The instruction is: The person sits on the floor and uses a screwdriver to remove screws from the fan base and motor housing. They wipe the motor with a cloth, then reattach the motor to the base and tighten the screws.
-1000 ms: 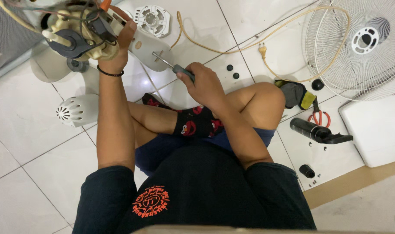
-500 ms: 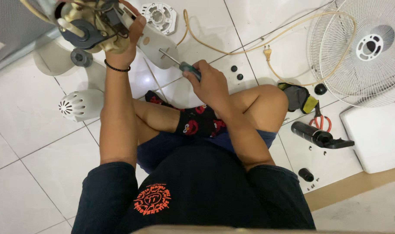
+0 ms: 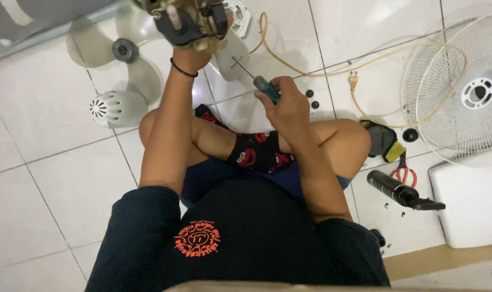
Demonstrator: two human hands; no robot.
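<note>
At twelve o'clock the left hand [image 3: 194,54] grips the bare metal fan motor [image 3: 189,21], the right hand [image 3: 286,103] clenches a green-handled screwdriver [image 3: 259,81] whose tip could slip and gouge wiring.

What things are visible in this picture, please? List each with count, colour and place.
fan motor: 1, brass and black, top centre, held up
screwdriver: 1, green handle, centre
fan blade: 1, translucent white, floor, top left
motor cover: 1, white, floor, left
power cord: 1, cream, floor, top right
fan grille: 1, white, right edge
pliers: 1, red handles, right
left hand: holds the fan motor
right hand: fingers around the screwdriver
</note>
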